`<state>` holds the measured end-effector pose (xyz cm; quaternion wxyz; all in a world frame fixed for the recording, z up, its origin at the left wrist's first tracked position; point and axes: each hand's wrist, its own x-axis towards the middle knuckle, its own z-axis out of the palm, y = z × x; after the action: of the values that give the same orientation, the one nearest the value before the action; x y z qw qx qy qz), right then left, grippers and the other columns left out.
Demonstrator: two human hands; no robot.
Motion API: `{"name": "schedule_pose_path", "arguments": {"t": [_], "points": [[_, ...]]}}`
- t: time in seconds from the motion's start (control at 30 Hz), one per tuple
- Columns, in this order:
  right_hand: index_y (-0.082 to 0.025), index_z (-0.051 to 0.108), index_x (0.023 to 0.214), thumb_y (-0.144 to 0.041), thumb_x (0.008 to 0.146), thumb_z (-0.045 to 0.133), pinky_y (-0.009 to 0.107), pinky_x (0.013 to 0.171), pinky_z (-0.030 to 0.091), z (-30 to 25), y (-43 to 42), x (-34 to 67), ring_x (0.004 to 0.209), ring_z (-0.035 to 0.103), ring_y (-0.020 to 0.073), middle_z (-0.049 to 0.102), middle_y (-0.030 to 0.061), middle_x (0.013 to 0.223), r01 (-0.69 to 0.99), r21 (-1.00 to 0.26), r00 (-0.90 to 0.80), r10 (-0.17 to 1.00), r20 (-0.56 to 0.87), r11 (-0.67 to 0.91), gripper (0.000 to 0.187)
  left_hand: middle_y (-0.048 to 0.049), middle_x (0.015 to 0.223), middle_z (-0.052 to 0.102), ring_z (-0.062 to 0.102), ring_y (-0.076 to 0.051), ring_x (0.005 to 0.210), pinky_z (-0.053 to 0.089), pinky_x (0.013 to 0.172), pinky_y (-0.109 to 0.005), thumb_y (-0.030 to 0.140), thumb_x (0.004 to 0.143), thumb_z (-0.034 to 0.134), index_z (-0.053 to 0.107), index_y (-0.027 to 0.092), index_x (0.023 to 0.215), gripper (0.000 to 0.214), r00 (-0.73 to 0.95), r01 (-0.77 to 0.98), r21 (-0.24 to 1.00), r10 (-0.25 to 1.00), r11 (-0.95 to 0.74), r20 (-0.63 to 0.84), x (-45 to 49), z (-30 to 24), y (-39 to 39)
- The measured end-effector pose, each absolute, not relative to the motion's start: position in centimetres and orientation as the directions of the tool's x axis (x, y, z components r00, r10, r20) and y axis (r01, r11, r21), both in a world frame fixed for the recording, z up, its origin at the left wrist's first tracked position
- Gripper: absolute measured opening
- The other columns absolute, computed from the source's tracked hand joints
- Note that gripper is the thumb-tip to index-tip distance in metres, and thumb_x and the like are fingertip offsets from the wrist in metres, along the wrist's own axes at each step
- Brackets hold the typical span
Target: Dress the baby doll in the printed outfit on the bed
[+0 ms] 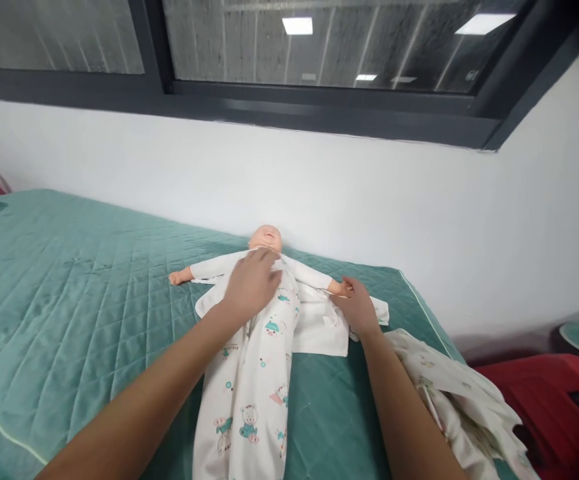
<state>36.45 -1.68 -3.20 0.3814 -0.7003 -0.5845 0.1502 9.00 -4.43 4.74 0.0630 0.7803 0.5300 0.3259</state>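
Observation:
A baby doll [266, 239] lies on its back on a green quilted bed [79, 287], its arms spread out. It wears a white printed sleepsuit [249, 393] with small animal figures. My left hand [252, 283] rests flat on the doll's chest, fingers together and stretched out. My right hand [356, 308] lies on the white cloth flap [322, 327] beside the doll's outstretched hand, fingers curled down onto the fabric.
A second crumpled printed garment [464, 393] lies at the bed's right edge. A white wall and a dark-framed window [319, 100] are behind. A red object [554, 400] stands on the floor at right.

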Motion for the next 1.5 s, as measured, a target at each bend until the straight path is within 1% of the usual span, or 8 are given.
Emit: {"name": "schedule_pose_path", "arguments": {"t": [0.13,0.27,0.37,0.5,0.67,0.9,1.07,1.5], "points": [[-0.012,0.056,0.124,-0.021,0.075,0.054,0.046,0.108,0.035,-3.0,-2.2,34.8,0.125,0.047,0.0301,0.057,0.0166,0.128,0.869,-0.487,0.165,0.878,0.45,0.086,0.05,-0.0083,0.134,0.06,0.054,-0.029,0.124,0.043,0.104,-0.044,0.052,0.088,0.054,0.056,0.026,0.127,0.047,-0.199,0.415,0.909,0.971,-0.035,0.129,3.1,1.3,-7.9],[-0.018,0.059,0.119,-0.027,0.087,0.046,0.044,0.108,0.036,-2.3,-3.4,31.7,0.127,0.045,0.0275,0.054,0.0134,0.133,0.874,-0.403,0.042,0.783,0.62,0.272,0.036,-0.0016,0.144,0.054,0.052,-0.026,0.13,0.046,0.104,-0.038,0.057,0.087,0.055,0.051,0.034,0.136,0.054,-0.072,0.048,0.994,0.993,0.096,-0.092,1.8,-0.2,-9.5],[-0.021,0.063,0.105,-0.036,0.09,0.048,0.041,0.095,0.046,-2.0,-4.1,29.5,0.104,0.061,0.0251,0.066,0.0102,0.111,0.796,-0.556,0.099,0.856,0.508,0.238,0.026,-0.0004,0.151,0.046,0.045,-0.024,0.137,0.042,0.11,-0.036,0.055,0.086,0.059,0.044,0.033,0.143,0.063,-0.021,-0.035,0.997,0.997,0.072,-0.073,2.3,-0.4,-9.1],[-0.024,0.065,0.101,-0.045,0.091,0.051,0.04,0.088,0.048,-2.0,-4.4,28.1,0.094,0.065,0.0245,0.072,0.0055,0.099,0.628,-0.769,0.103,0.965,0.24,0.124,0.028,-0.0008,0.152,0.044,0.044,-0.024,0.138,0.042,0.11,-0.036,0.054,0.085,0.062,0.043,0.032,0.144,0.066,-0.009,-0.039,0.999,0.999,0.034,-0.035,3.1,-0.5,-7.9],[-0.025,0.062,0.115,-0.049,0.09,0.052,0.038,0.095,0.045,-2.0,-4.4,28.1,0.107,0.062,0.0231,0.068,0.0043,0.116,0.402,-0.905,0.115,0.973,0.2,0.139,0.036,-0.0024,0.143,0.054,0.053,-0.023,0.128,0.047,0.104,-0.034,0.052,0.087,0.058,0.047,0.031,0.139,0.057,0.049,-0.013,0.999,0.998,-0.034,0.035,3.8,-0.7,-6.7],[-0.024,0.061,0.116,-0.051,0.092,0.048,0.038,0.1,0.041,-1.9,-4.3,28.1,0.113,0.057,0.0236,0.065,0.005,0.122,0.449,-0.885,0.114,0.974,0.194,0.124,0.039,-0.011,0.141,0.052,0.047,-0.024,0.131,0.037,0.11,-0.037,0.05,0.085,0.06,0.05,0.019,0.133,0.058,-0.089,0.353,0.9,0.948,-0.256,0.305,5.5,0.2,-1.7],[-0.024,0.057,0.121,-0.054,0.093,0.046,0.036,0.101,0.042,-1.8,-4.5,28.0,0.115,0.055,0.0228,0.063,0.0043,0.125,0.421,-0.897,0.073,0.981,0.18,0.134,0.042,-0.0088,0.141,0.053,0.046,-0.025,0.131,0.033,0.113,-0.037,0.051,0.083,0.062,0.059,0.021,0.125,0.052,0.163,0.395,0.865,0.95,-0.309,0.265,6.3,1.9,1.8],[-0.025,0.053,0.121,-0.053,0.092,0.051,0.036,0.098,0.047,-2.3,-4.5,28.0,0.112,0.06,0.0212,0.064,0.0048,0.123,0.312,-0.937,0.001,0.987,0.163,0.155,0.041,-0.0015,0.144,0.05,0.042,-0.023,0.136,0.03,0.116,-0.037,0.041,0.082,0.065,0.064,0.026,0.099,0.023,0.201,0.306,0.861,0.911,-0.407,0.359,5.5,1.0,0.5]]}}
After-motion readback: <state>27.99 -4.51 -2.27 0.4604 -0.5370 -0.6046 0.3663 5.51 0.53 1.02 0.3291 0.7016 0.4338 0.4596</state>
